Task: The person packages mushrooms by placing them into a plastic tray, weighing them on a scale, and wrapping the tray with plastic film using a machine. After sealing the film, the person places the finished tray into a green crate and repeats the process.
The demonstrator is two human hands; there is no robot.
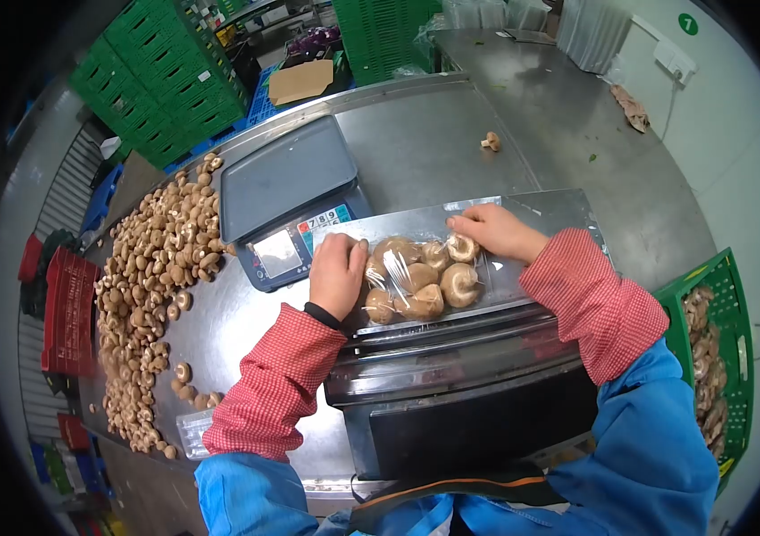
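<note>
Several brown mushrooms under clear film form a pack (420,279) on the metal wrapping machine (523,290). At the pack's left end, my left hand (337,275) has its fingers curled against the film. My right hand (498,232) grips the film at the upper right corner, its fingers bent over the edge beside a mushroom. Behind my left hand stands a scale (286,179) with a grey top plate, a small display and a keypad. Any tray beneath the mushrooms is hard to make out through the glare.
A large heap of loose mushrooms (152,268) covers the table's left side. One mushroom (490,141) lies farther back. A green crate (728,357) of mushrooms stands at the right, a red crate (67,308) at the left. Green crates (161,80) are stacked behind.
</note>
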